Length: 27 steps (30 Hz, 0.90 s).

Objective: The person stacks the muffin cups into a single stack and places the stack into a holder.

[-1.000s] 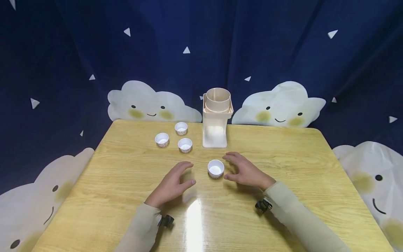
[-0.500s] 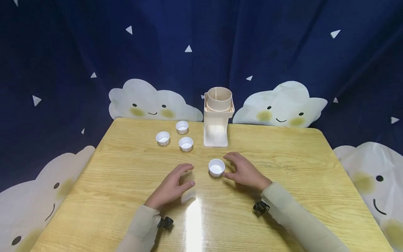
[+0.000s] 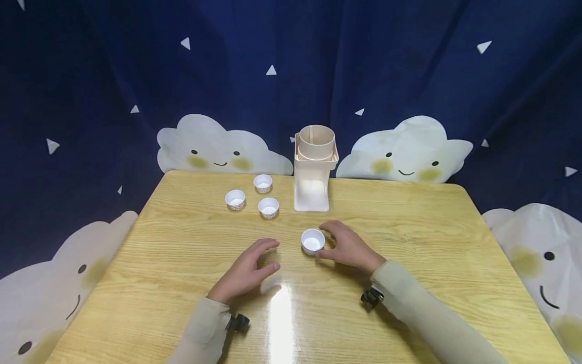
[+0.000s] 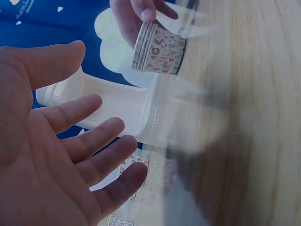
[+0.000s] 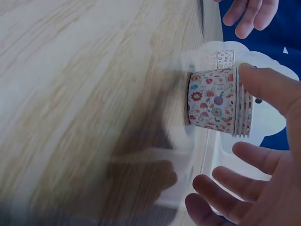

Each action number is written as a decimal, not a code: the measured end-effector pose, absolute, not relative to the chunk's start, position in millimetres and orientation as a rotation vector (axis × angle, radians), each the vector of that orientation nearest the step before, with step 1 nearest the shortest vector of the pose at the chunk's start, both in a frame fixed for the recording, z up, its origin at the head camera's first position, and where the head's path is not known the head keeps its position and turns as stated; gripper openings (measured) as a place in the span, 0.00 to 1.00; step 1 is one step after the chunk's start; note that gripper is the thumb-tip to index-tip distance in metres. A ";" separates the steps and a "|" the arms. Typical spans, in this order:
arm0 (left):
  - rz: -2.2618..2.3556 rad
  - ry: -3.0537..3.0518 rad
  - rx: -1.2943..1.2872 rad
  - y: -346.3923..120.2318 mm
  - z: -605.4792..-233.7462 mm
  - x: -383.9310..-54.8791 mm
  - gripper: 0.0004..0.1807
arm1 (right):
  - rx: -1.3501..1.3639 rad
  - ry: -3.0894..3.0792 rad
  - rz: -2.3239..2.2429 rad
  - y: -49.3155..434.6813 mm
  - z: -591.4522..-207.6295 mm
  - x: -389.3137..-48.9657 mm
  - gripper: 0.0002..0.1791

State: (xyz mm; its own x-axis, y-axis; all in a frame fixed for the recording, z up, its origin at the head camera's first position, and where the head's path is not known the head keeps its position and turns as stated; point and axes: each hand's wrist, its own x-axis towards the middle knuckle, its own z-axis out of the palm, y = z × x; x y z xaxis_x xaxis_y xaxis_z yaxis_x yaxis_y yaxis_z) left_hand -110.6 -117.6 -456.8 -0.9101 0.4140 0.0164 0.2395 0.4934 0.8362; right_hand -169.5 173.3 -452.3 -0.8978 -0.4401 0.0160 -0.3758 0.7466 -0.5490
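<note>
A small stack of nested paper cups (image 3: 312,241) stands upright on the table, white inside with a colourful printed outside. My right hand (image 3: 347,246) is at its right side. In the right wrist view, the thumb (image 5: 263,82) overlaps the rims of the stacked cups (image 5: 214,101), while the other fingers are spread and apart from them. My left hand (image 3: 247,270) hovers to the left of the stack, palm toward it, fingers relaxed and holding nothing. In the left wrist view, the cups (image 4: 162,49) appear beyond my left hand (image 4: 61,141).
Three groups of similar cups stand at the back left: one cup (image 3: 235,200) leftmost, another cup (image 3: 262,184) farthest back, a third cup (image 3: 269,208) nearer. A cream plastic dispenser-like stand (image 3: 311,194) with a round top (image 3: 317,144) is at the table's back edge.
My right hand has moved slightly left, bringing its thumb to the stack of paper cups. The left hand has barely shifted; the cups stay in place.
</note>
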 end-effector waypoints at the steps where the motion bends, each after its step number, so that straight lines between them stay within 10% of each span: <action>1: 1.381 2.551 0.562 -118.3 -456.2 -110.5 0.30 | -0.669 2.822 -0.864 172.5 -452.7 -169.6 0.39; 27: 1.337 2.572 0.556 -128.0 -452.3 -116.6 0.26 | -0.655 2.819 -0.878 164.9 -456.7 -167.2 0.34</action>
